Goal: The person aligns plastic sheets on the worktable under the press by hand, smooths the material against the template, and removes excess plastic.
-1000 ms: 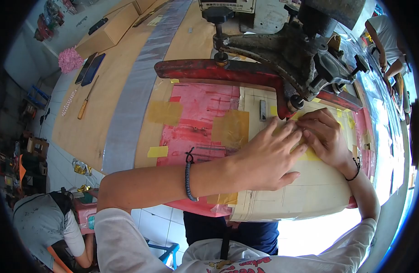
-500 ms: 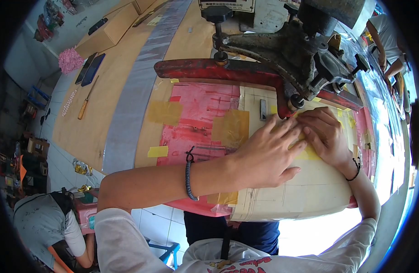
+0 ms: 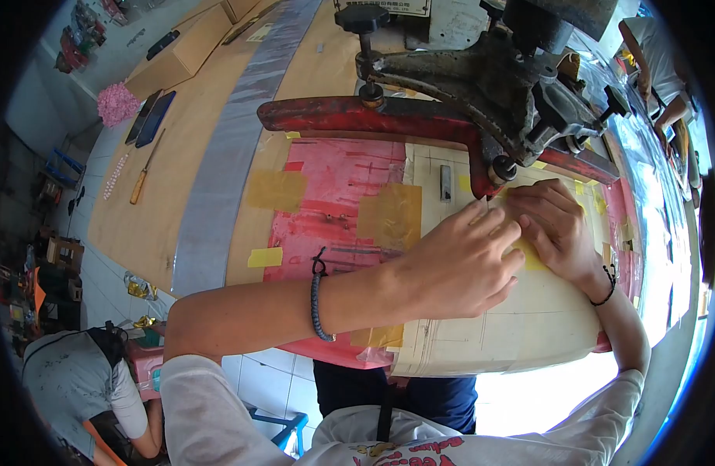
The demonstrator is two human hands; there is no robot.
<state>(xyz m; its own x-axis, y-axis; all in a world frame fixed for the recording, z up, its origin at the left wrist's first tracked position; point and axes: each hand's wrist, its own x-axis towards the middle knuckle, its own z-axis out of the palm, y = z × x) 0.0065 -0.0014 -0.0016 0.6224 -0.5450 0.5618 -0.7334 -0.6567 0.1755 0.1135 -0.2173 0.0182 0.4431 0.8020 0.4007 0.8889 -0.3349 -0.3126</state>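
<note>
My left hand [image 3: 465,264] is above the cream sheet [image 3: 482,342], just below the red clamp bar's tip. Its fingers are curled together, and whatever they may pinch is hidden. Close against it on the right, my right hand [image 3: 550,229] has its fingers bent and pressed together over the yellow-taped part of the sheet. What lies under those fingertips cannot be seen. A small metal block [image 3: 445,184] rests on the sheet to the upper left of my hands. The red bar [image 3: 365,116] hangs from a dark metal press arm [image 3: 451,81] over the work.
Left of the sheet lies a pink-red board [image 3: 338,194] with brown and yellow tape. Farther left are a wooden-handled tool [image 3: 140,186], phones [image 3: 154,120] and a cardboard box [image 3: 175,66]. A co-worker [image 3: 74,388] bends low at left; another person [image 3: 660,66] is at far right.
My left hand's fingers, more spread before, have curled in near the bar's tip. My right hand stays in almost the same place. The whole view has shifted slightly.
</note>
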